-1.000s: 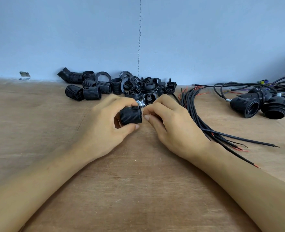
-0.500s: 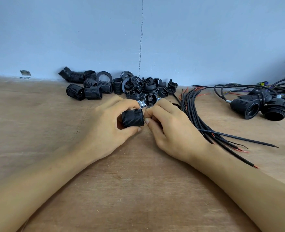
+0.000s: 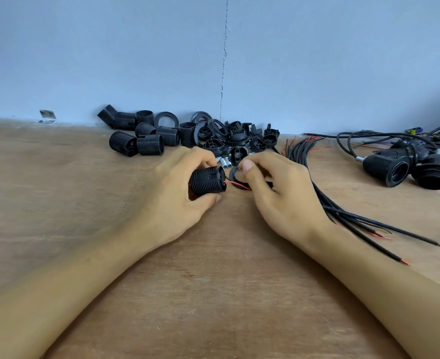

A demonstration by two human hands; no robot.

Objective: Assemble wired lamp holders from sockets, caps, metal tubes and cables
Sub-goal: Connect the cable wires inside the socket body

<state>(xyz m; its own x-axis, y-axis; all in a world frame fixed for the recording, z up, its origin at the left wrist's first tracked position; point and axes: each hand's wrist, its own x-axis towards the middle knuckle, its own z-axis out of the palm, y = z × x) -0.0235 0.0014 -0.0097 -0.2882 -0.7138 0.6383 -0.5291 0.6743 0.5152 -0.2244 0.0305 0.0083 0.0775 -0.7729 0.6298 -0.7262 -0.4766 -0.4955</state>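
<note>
My left hand (image 3: 172, 195) grips a black ribbed socket (image 3: 206, 180) lying on its side, just above the wooden table (image 3: 213, 294). A red wire (image 3: 235, 184) and a dark one run from the socket's right end toward my right hand (image 3: 278, 193). That hand pinches a black cap (image 3: 235, 174) between thumb and fingers, a short gap from the socket. Most of the cap is hidden by the fingers. Small metal tubes (image 3: 225, 163) lie just behind the hands.
Loose black sockets (image 3: 146, 141), rings and caps (image 3: 237, 139) are piled against the blue wall. A bundle of black cables (image 3: 317, 177) fans out right of my right hand. Finished wired lamp holders (image 3: 410, 168) lie at the far right.
My hands have drawn apart: the cap has come away from the socket to the right, and the red and dark wires between them now show.
</note>
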